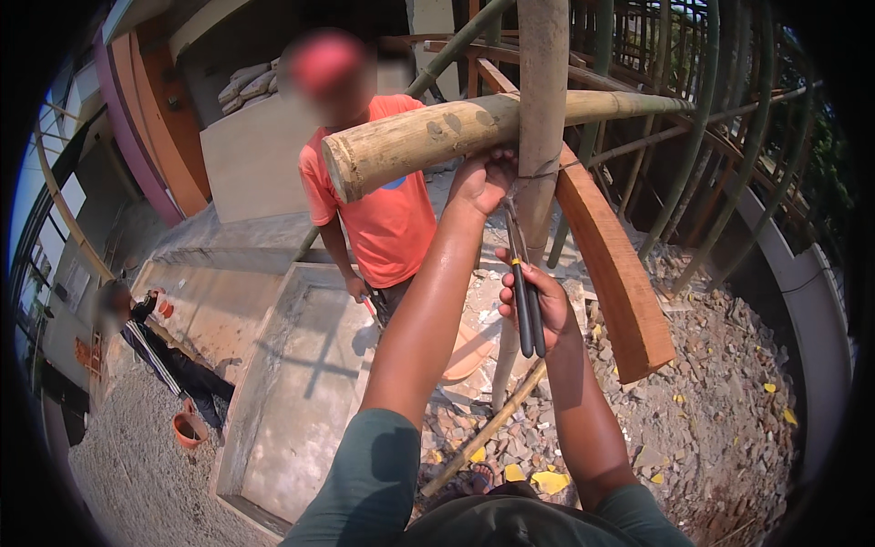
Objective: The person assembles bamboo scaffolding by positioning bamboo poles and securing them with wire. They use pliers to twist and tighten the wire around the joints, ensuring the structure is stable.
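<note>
My right hand (544,301) grips a pair of pliers (522,292) with long black handles and yellow bands. The jaws point up and reach close to my left hand (483,182). That hand is raised under a thick horizontal bamboo pole (428,137), where it meets an upright pole (541,100). The left fingers are curled in beside the upright; what they hold, if anything, is too small to make out. A thin wire (547,171) wraps the upright just below the crossing. A reddish wooden beam (615,273) slopes down on the right of the joint.
A person in a red shirt (387,219) stands just beyond my left arm. Another person (159,342) is lower left, near an orange bucket (190,428). Rubble (720,392) covers the ground at right, below several bamboo poles (706,118). A concrete basin (310,392) lies left.
</note>
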{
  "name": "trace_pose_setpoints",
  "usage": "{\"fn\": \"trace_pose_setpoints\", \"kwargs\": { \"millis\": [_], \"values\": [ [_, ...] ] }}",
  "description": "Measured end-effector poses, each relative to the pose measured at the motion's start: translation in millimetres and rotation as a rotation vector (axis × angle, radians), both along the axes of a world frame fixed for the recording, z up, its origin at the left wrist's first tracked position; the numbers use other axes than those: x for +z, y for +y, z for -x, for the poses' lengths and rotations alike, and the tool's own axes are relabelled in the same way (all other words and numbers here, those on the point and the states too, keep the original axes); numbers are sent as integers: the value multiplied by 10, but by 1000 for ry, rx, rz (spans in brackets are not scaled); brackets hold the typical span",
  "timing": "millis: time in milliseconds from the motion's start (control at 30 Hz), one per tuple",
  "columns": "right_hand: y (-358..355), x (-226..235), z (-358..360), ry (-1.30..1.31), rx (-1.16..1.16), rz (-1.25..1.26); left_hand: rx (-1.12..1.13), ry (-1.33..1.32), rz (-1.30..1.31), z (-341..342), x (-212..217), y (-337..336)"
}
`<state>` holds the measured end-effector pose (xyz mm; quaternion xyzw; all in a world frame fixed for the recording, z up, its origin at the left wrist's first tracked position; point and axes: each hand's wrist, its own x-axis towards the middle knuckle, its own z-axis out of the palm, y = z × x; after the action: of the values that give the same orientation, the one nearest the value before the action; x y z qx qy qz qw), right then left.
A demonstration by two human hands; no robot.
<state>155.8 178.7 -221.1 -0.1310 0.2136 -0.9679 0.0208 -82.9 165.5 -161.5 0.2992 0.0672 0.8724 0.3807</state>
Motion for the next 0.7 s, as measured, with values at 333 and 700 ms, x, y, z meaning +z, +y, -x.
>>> {"fn": "trace_pose_setpoints", "kwargs": {
  "millis": [333,700],
  "values": [
    [92,-263,-397,-66,-165,-429,13,96,295,17,244,-351],
    [-214,546,227,-183,-337,-290,147,211,320,-42,293,-319]
  ]
}}
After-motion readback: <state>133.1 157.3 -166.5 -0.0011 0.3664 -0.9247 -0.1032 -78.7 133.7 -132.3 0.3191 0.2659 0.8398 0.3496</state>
